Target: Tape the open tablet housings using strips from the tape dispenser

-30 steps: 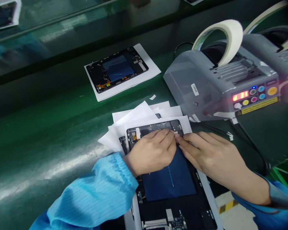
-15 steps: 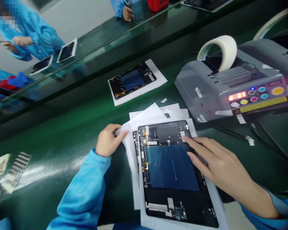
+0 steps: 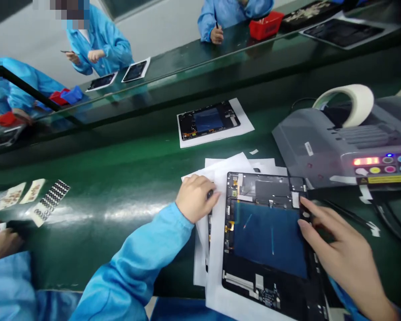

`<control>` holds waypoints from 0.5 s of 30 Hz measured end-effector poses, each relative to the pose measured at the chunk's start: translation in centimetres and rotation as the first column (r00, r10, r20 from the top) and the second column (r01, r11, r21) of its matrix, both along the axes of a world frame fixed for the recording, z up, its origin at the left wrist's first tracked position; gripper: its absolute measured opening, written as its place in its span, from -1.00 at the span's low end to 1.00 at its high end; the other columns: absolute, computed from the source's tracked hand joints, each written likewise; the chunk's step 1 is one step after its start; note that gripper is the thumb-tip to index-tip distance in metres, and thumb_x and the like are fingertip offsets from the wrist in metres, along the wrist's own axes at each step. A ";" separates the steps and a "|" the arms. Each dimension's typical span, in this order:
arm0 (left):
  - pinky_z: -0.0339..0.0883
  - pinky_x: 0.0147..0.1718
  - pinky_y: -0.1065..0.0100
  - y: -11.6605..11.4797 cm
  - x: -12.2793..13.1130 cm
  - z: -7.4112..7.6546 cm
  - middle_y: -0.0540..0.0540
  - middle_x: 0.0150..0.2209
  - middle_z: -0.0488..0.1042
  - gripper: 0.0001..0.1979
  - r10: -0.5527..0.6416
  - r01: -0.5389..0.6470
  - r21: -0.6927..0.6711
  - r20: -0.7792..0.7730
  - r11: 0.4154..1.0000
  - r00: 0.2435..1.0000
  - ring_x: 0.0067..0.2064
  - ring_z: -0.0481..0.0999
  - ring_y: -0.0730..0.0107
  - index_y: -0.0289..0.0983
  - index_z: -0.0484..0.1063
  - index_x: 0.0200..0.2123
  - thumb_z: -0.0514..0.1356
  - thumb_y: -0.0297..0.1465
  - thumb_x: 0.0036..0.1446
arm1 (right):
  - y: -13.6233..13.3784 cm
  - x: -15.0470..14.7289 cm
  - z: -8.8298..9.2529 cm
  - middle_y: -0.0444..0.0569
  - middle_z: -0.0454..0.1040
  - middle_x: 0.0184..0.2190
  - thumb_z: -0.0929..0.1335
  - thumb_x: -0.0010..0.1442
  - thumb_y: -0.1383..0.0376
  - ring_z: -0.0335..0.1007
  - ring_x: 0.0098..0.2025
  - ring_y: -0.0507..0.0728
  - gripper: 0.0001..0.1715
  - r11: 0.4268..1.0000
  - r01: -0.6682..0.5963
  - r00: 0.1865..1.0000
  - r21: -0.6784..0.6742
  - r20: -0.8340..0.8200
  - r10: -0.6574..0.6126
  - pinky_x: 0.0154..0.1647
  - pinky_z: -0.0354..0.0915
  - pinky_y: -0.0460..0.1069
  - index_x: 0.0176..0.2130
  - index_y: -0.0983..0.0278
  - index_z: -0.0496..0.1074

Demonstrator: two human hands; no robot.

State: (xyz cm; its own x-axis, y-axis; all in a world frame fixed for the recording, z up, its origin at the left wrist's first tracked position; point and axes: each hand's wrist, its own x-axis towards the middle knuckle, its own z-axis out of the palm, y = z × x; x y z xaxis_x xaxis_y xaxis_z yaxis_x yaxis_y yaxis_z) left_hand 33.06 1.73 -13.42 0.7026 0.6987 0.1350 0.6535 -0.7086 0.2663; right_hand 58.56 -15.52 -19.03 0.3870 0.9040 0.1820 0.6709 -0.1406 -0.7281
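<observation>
An opened tablet (image 3: 270, 240), its dark inside and blue-filmed panel facing up, lies on white paper sheets (image 3: 214, 292) in front of me. My right hand (image 3: 344, 249) rests at its upper right edge, thumb and index finger apart, the index tip touching a small white tape piece (image 3: 296, 200). My left hand (image 3: 195, 198) is closed at the upper left of the stack, beside the sheets. A dark rounded bit shows between its fingers and thumb; I cannot make out what it is. Part of another dark tablet (image 3: 210, 227) peeks out underneath.
A grey tape dispenser (image 3: 317, 147) with a tape roll (image 3: 364, 107) stands at right, tweezers (image 3: 347, 211) nearby. Another opened tablet (image 3: 209, 119) lies on paper behind. Sticker sheets (image 3: 51, 203) and a co-worker's hand (image 3: 3, 245) are at left. Co-workers sit across the bench.
My view has swung left, so most things sit further right. My left hand has curled its fingers more and come closer to the tablet. The right hand stays at the tablet's edge.
</observation>
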 end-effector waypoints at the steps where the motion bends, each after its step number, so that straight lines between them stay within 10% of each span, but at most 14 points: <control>1: 0.32 -0.14 0.13 -0.1 0.6 0.1 -0.14 -0.23 0.52 -0.84 -0.011 0.006 -0.064 -0.079 0.998 0.997 -0.15 0.45 0.15 -0.24 0.53 -0.24 0.20 -0.30 0.23 | -0.4 0.0 -0.4 -0.07 0.44 -0.16 0.30 0.27 0.02 0.30 -0.43 0.01 -0.45 0.999 0.041 0.999 -0.035 -0.009 -0.041 -0.54 0.21 -0.08 0.21 0.05 0.34; 10: 0.35 -0.18 0.14 -2.0 2.1 0.6 -0.13 -0.34 0.51 -0.82 0.017 -0.038 -0.225 -0.094 0.974 0.995 -0.24 0.51 0.15 -0.31 0.42 -0.17 0.03 -0.43 0.32 | 0.0 -0.7 -0.7 -0.04 0.48 -0.07 0.29 0.23 -0.05 0.35 -0.36 0.07 -0.43 0.992 0.118 0.993 -0.048 0.002 -0.118 -0.52 0.23 -0.07 0.15 0.09 0.42; 15: 0.45 -0.13 0.31 -3.7 3.3 0.3 -0.03 -0.15 0.57 -0.55 0.282 0.025 -0.584 0.428 0.811 0.859 -0.18 0.58 0.29 -0.21 0.27 0.12 0.23 -0.45 0.15 | 0.0 -1.0 1.4 0.05 0.49 -0.15 0.24 0.25 -0.05 0.44 -0.26 0.18 -0.41 0.996 0.060 0.986 0.062 0.150 -0.069 -0.41 0.36 0.00 0.10 0.21 0.44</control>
